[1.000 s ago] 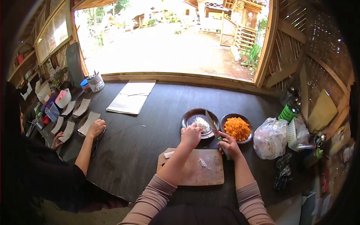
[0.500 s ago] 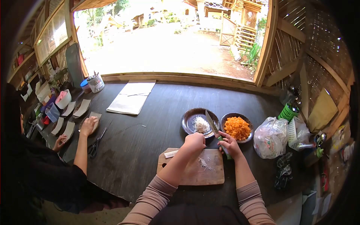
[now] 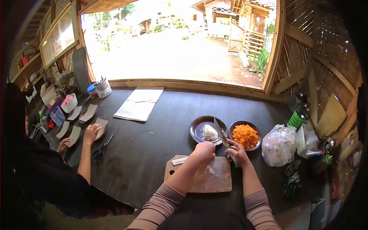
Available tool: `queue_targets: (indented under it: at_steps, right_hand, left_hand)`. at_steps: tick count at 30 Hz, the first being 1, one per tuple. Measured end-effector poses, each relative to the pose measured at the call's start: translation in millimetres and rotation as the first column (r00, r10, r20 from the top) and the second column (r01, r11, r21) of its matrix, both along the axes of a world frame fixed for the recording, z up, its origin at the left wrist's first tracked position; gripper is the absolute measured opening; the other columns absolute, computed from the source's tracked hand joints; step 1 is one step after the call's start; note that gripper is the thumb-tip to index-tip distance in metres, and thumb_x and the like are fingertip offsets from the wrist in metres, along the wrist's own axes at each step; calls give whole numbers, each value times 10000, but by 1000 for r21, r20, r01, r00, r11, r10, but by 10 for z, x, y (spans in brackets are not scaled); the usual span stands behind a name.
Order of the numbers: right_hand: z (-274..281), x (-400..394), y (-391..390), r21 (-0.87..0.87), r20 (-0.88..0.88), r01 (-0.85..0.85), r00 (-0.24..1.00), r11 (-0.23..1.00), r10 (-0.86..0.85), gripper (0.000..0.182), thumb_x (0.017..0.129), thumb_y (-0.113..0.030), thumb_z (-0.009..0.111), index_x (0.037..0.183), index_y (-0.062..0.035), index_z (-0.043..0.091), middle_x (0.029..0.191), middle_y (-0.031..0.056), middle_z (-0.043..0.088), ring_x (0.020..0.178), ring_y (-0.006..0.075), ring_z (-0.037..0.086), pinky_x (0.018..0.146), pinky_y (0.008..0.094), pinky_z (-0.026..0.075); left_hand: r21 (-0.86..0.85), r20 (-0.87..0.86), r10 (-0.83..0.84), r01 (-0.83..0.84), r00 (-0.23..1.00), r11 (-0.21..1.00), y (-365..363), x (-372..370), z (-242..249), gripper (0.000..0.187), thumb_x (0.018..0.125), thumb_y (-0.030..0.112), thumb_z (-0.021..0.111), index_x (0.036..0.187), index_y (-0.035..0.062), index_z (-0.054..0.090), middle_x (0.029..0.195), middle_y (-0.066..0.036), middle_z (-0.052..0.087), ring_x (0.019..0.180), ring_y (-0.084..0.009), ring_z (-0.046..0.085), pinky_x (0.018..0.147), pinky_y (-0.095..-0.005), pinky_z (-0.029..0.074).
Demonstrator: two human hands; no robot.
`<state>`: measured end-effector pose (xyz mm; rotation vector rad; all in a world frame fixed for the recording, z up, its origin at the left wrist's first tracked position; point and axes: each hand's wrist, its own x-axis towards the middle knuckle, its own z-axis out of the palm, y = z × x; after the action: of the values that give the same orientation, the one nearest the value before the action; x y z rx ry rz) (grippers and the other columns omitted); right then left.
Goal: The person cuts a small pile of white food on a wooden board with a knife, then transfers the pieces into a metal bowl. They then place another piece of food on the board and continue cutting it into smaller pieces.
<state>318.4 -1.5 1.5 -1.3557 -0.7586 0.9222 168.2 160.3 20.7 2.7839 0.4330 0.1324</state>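
My right hand [image 3: 238, 153] is wrapped round the green handle of a knife [image 3: 221, 132], whose blade points up and away over the gap between two dark plates. My left hand [image 3: 205, 150] is closed above the far edge of a wooden cutting board [image 3: 207, 186]; what it holds, if anything, is hidden. White shreds [image 3: 211, 170] and a pale white strip [image 3: 179, 161] lie on the board. More white shreds [image 3: 209, 132] sit on the left plate [image 3: 194, 126]. Chopped orange food [image 3: 245, 136] fills the right plate [image 3: 259, 134].
At the left, a person [image 3: 46, 168] touches pieces of grey sheet [image 3: 74, 136]. Scissors [image 3: 100, 151] lie nearby, with a paper stack [image 3: 140, 103] farther back. On the right are a plastic bag [image 3: 279, 145], a green basket [image 3: 296, 119] and a dark crumpled bag [image 3: 292, 178].
The whole view has shifted slightly, so the table and its things appear a little lower and to the right. My hands keep nearly the same places over the board.
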Motion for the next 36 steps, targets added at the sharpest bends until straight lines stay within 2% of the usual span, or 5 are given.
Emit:
queue_targets:
  at_steps: [19,21,23,25,36]
  right_hand:
    - [-22,18,-7,-4,-35,-8,999,1000,8,596,878,-41,594,1453,-85,443,896,78,636,657,128,600,578,275,511]
    - [-30,28,-8,-4,-25,-10,1000,1000,10,599,876,-39,593,1454,-92,444,898,76,643,650,127,600,572,272,506]
    - [-29,25,-10,-3,-18,-15,1000,1000,15,603,874,-37,593,1455,-99,445,900,74,650,643,126,600,565,269,502]
    - [28,-14,-17,-23,-12,-5,1000,1000,5,596,876,-36,590,1452,-97,449,876,69,635,646,125,595,572,274,506]
    - [141,-57,-63,-61,54,-8,998,998,11,556,911,-61,571,1452,-120,455,795,23,576,591,74,512,536,230,455]
  left_hand:
    - [-8,-26,2,-2,1000,1000,33,55,-69,164,766,204,670,840,85,754,826,-137,703,807,-307,686,728,-410,544]
    - [-298,112,-57,88,992,951,140,33,-63,181,778,207,675,834,44,729,830,-148,701,794,-309,682,716,-408,535]
    - [-283,299,-91,180,950,942,200,26,-69,202,807,199,673,856,5,702,826,-168,699,783,-314,681,713,-400,531]
    - [-329,493,202,-34,846,944,196,18,-17,176,837,155,655,887,-10,690,835,-187,699,772,-305,689,718,-381,539]
    - [-373,639,286,-39,714,927,101,-181,537,156,879,144,688,918,-7,687,789,-131,716,699,-207,706,661,-331,555]
